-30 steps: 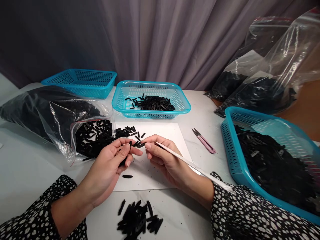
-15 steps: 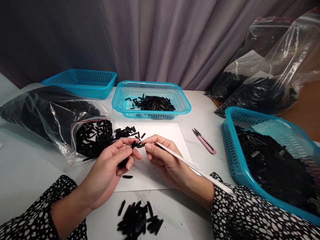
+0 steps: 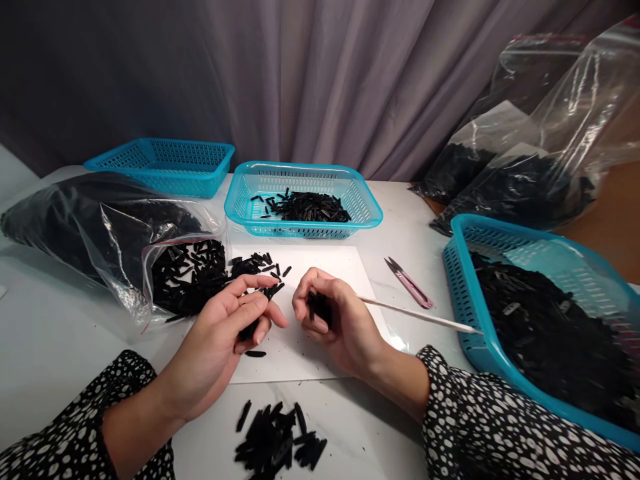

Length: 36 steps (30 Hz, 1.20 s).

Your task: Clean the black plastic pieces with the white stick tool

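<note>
My left hand (image 3: 220, 333) is curled over the white sheet (image 3: 295, 360), pinching small black strips (image 3: 273, 290) between thumb and fingertips, with more dark pieces under the fingers. My right hand (image 3: 345, 320) faces it, fingers bent around a bunch of black pieces (image 3: 319, 308) in the palm. A thin white stick (image 3: 420, 313) sticks out behind that hand toward the right basket; the hand hides its other end. One loose black strip (image 3: 255, 354) lies on the sheet below my left hand.
At the back are a blue basket with black pieces (image 3: 240, 210) and another blue basket (image 3: 165, 185). An open plastic bag (image 3: 100, 233) spills pieces at left. Pink snips (image 3: 410, 283), a filled blue basket (image 3: 463, 300) and bags (image 3: 550, 133) are at right; a pile (image 3: 273, 440) is in front.
My right fingers have curled inward, and the black pieces in the palm now show. The white stick has swung from along the forearm to pointing away right. My left hand has barely moved.
</note>
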### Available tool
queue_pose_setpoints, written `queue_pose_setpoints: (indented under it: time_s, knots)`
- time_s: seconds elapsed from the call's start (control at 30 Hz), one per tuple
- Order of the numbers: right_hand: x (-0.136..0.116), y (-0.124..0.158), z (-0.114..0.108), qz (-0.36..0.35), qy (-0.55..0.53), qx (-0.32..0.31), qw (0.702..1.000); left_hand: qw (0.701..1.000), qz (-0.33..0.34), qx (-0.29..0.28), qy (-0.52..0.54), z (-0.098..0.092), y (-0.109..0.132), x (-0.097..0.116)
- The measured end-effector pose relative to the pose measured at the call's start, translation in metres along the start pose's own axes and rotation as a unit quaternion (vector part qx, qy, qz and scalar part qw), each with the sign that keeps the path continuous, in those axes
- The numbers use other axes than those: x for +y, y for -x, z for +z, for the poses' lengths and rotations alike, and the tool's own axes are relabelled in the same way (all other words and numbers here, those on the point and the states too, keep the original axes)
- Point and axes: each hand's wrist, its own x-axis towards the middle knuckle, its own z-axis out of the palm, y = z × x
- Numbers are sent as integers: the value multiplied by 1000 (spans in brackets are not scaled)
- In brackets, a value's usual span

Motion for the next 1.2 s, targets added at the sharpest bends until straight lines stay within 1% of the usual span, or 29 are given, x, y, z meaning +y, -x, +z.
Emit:
queue_pose_setpoints:
  time_s: [0.23,0.47,0.57,0.73,0.9,1.07,1.2]
  knots:
    - [1,2,5,36,74,2,997,1000,-6,-22,-10,-1,2,-3]
    - [0,4,4,32,106,-3,994,999,-23,-34,-24,-2,2,-4]
    - [-1,4,3,21,102,-4,995,999,-23,-31,-10,-1,2,-2]
    - [-1,1,3,17,65,21,997,998,-16,-25,56,-1,0,-2]
    - [-3,1,4,26,41,12,999,999,5,10,53,-2,-5,-6]
    - [-3,2,2,41,32,-2,999,999,6,9,47,-4,-7,-7]
    - [-1,2,2,19,21,-17,999,999,9,20,35,-4,-7,-7]
